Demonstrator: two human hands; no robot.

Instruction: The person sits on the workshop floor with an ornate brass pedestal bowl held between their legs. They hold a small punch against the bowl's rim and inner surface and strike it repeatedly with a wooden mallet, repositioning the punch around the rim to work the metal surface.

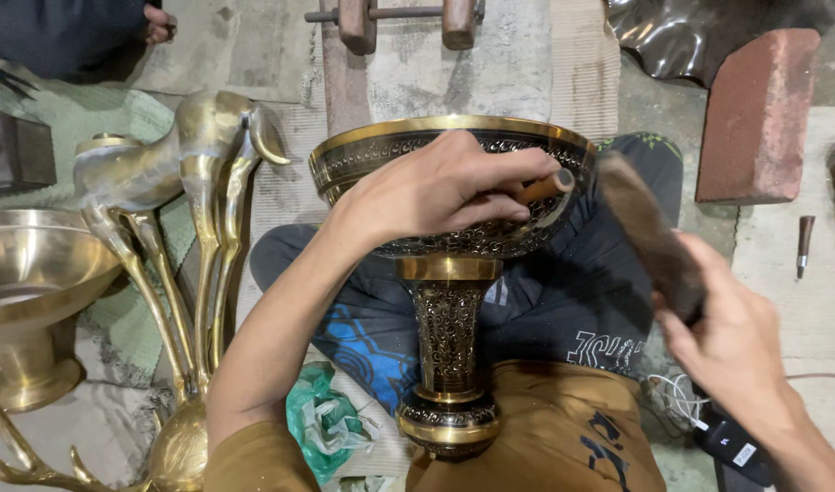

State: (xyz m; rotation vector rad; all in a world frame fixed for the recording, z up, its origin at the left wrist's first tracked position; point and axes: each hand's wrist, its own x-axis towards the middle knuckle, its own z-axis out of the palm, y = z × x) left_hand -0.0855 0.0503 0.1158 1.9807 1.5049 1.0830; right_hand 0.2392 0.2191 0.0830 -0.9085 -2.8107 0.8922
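Head view: engraved brass goblet [449, 273] lying across my lap, long axis running from foot near my body to bowl pointing away; my left hand [445, 187] rests on the bowl, fingers pinched on a small wooden-handled tool [545, 187] whose tip is hidden. My right hand [732, 337], beside the bowl, grips a blurred dark mallet [645, 228], its handle covered by my fingers.

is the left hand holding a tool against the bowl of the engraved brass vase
Yes, the left hand grips a small wooden-handled tool pressed against the bowl of the engraved brass vase.
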